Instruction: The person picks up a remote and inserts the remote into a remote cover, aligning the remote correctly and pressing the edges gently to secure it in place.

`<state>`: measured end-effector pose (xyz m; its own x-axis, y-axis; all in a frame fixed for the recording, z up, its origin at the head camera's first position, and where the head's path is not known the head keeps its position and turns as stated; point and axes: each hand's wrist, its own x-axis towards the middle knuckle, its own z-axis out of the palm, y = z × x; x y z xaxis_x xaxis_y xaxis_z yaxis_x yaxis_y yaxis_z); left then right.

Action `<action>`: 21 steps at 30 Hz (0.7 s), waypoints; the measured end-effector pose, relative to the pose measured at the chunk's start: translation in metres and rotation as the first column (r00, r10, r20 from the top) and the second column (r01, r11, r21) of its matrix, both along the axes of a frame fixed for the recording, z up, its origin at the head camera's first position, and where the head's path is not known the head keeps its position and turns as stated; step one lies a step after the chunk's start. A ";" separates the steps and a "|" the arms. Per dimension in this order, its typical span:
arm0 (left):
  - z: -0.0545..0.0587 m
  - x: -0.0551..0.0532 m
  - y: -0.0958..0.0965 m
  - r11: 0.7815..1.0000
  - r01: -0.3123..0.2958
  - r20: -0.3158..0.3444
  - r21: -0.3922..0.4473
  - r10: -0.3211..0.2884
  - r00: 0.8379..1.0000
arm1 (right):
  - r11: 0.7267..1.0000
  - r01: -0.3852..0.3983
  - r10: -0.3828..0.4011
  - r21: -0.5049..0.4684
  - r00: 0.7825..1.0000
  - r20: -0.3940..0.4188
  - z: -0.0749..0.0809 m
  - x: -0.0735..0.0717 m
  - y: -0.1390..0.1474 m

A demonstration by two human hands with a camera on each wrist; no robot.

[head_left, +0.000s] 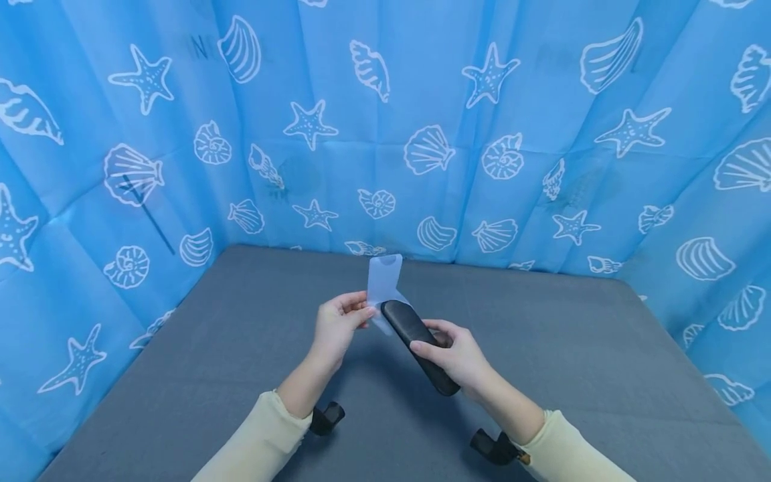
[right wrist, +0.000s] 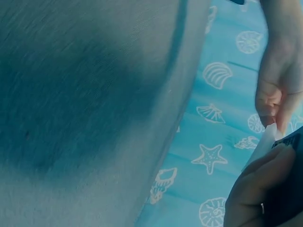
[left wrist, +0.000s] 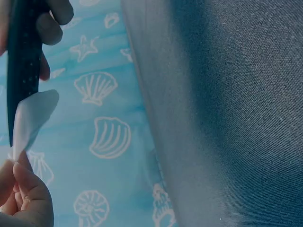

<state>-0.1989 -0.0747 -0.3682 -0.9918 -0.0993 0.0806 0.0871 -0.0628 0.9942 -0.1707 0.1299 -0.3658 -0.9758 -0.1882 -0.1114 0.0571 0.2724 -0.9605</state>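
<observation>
In the head view, my right hand grips a long black object with rounded ends, shaped like a remote control. It slants, its upper end toward my left hand. Between thumb and fingers the left hand pinches a translucent white plastic film, which sticks up and also runs beside the object's upper end. The left wrist view shows small pale dots on the dark side of the black object, with the film bent at its tip. Fingers of the right hand hide much of the object in the right wrist view.
A grey cloth-covered table spreads beneath both hands. Blue curtains printed with white shells and starfish hang behind it and at both sides. Black wrist mounts show beside the pale sleeves.
</observation>
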 end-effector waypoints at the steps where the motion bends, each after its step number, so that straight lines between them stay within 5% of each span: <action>1: 0.001 0.000 -0.001 1.000 0.010 0.006 -0.020 -0.010 1.000 | 1.000 -0.003 0.003 0.006 1.000 -0.010 -0.001 0.000 0.000; 11: 0.001 0.007 0.000 0.993 0.112 0.004 -0.028 -0.112 0.994 | 0.999 -0.032 0.032 0.000 0.996 -0.083 -0.005 -0.001 -0.002; 21: 0.004 0.006 0.000 0.987 0.161 0.092 0.023 -0.162 0.982 | 1.000 -0.017 0.020 0.024 0.993 -0.113 -0.004 0.001 -0.004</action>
<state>-0.1930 -0.0749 -0.3641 -0.9980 0.0624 -0.0131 -0.0184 -0.0841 0.9963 -0.1698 0.1259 -0.3702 -0.9788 -0.2048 -0.0050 -0.0566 0.2940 -0.9541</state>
